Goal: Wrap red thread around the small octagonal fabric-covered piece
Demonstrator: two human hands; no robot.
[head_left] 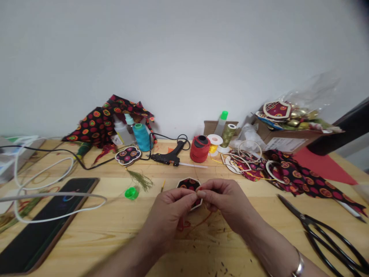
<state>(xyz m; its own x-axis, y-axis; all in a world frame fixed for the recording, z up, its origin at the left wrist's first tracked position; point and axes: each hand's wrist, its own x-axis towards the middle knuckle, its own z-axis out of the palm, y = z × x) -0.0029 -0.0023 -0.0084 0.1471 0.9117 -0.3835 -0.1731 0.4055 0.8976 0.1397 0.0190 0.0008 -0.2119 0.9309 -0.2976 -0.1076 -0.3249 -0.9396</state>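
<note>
- Across the middle of the desk, the left hand and right hand meet, each grip closed at the fingertips on red cord.
- Just beyond, partly hidden by them: an octagonal patterned piece.
- Far: black glue gun, red spool.
- Near right: black scissors.
- Near left: phone.

Near the frame's centre, the ornament was dark with red blotches and cream-edged, the cord below it red. Left of centre, black cloth bore red and yellow-orange rounds; the thread cone was turquoise, the glue gun black, the worktop pale tan.
</note>
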